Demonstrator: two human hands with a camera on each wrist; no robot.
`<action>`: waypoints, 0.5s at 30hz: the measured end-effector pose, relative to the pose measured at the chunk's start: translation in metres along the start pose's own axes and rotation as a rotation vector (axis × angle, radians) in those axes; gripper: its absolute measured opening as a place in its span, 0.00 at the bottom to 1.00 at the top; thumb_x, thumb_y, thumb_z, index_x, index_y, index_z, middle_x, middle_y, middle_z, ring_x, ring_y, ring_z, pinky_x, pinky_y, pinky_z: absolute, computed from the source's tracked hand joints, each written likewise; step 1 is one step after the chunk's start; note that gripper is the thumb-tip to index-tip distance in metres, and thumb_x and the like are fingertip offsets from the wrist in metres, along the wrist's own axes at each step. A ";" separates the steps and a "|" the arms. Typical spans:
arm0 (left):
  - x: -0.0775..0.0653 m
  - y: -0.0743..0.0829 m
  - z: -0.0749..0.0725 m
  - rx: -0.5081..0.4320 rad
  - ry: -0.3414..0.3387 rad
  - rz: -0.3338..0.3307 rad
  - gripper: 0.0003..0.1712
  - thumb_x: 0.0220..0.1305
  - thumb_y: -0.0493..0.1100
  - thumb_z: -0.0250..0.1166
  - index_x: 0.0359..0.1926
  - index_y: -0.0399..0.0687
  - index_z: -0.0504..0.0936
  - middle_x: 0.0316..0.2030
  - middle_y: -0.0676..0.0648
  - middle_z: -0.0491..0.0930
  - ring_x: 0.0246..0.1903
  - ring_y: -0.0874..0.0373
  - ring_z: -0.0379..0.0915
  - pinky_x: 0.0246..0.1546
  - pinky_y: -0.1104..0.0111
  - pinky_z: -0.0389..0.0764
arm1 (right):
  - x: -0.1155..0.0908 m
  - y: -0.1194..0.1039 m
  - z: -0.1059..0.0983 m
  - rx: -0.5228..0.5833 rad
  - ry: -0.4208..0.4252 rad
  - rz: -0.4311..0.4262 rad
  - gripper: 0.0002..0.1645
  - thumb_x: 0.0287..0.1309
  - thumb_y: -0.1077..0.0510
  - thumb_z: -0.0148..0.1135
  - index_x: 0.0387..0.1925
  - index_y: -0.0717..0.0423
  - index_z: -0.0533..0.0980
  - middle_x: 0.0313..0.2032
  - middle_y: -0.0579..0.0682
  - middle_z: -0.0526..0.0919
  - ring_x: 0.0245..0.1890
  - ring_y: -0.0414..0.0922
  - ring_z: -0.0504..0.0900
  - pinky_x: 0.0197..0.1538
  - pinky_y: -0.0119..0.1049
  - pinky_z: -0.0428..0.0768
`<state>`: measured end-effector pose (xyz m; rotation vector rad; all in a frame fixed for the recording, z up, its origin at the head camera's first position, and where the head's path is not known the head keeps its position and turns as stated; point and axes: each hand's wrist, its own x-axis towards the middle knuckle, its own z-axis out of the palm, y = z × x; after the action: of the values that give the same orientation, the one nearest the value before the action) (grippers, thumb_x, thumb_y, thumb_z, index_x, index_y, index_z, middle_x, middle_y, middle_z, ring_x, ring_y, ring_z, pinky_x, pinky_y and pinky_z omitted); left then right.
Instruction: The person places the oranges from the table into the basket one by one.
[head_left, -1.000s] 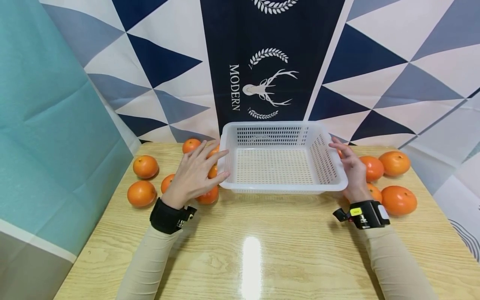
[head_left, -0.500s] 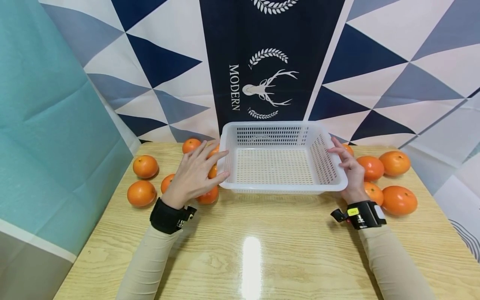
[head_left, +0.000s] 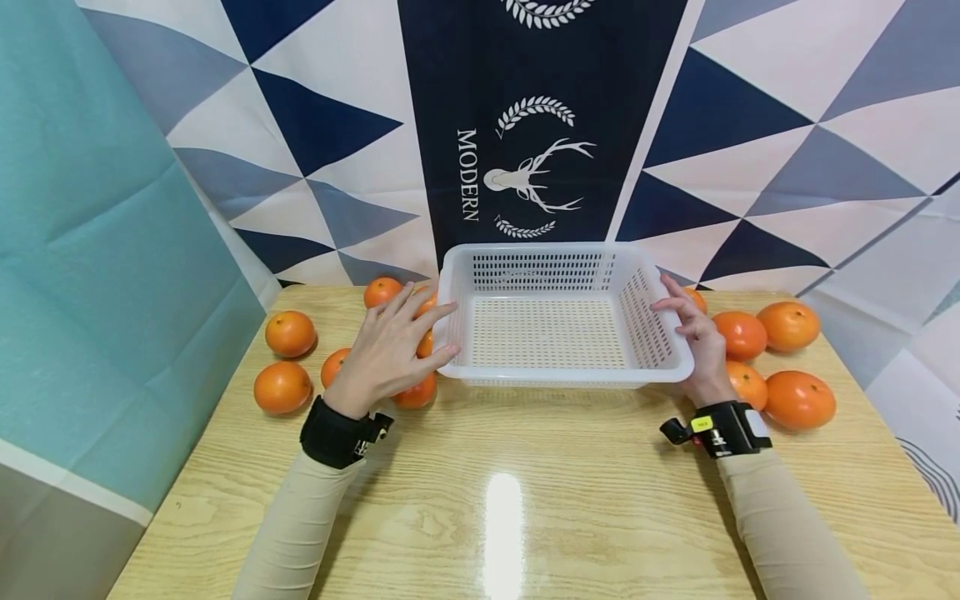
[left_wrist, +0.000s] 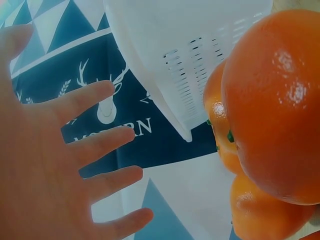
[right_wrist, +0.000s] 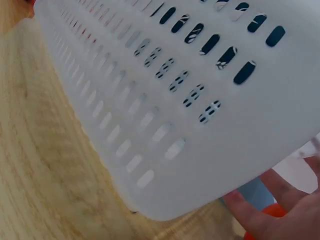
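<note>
Basket: white plastic basket [head_left: 555,374] with slotted walls and a mesh floor, upright at the far middle of the tabletop [head_left: 600,500], between the two hands.
Left hand: left hand [head_left: 390,346] with fingers spread and nearly straight, holding nothing; its fingertips overlap the basket's left rim from above, yet the left wrist view shows a gap between them.
Right hand: right hand [head_left: 702,346] just beside the basket's right rim, fingers apart and loosely bent, pinching nothing visible; whether they touch the rim cannot be told.
Fruit, left: orange fruits [head_left: 290,334] on the tabletop, several partly hidden by the left hand and two further left.
Fruit, right: more orange fruits [head_left: 799,401] beyond the right hand, one peeking out at the far side.
Wrists: black bands [head_left: 330,433] over beige sleeves [head_left: 292,521].
Backdrop: patterned cloth [head_left: 517,75] with a deer head and "MODERN".
</note>
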<state>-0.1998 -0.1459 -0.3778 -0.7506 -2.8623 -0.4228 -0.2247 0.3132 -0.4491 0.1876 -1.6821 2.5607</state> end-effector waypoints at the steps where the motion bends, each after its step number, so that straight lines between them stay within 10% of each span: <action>1: 0.000 0.000 0.000 -0.002 0.001 0.001 0.42 0.76 0.72 0.59 0.82 0.59 0.76 0.89 0.41 0.63 0.89 0.32 0.54 0.80 0.29 0.66 | 0.000 0.001 0.000 -0.022 0.002 -0.010 0.39 0.62 0.69 0.32 0.39 0.41 0.91 0.92 0.43 0.49 0.93 0.51 0.44 0.61 0.25 0.75; 15: 0.001 0.002 0.000 -0.015 -0.011 -0.008 0.42 0.77 0.72 0.59 0.82 0.59 0.76 0.88 0.40 0.64 0.89 0.32 0.54 0.79 0.28 0.67 | 0.000 0.007 -0.008 -0.117 0.003 -0.102 0.39 0.59 0.69 0.28 0.35 0.43 0.88 0.90 0.47 0.58 0.90 0.53 0.53 0.73 0.34 0.68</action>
<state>-0.1998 -0.1438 -0.3767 -0.7466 -2.8760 -0.4436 -0.2266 0.3174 -0.4586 0.2546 -1.7661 2.3819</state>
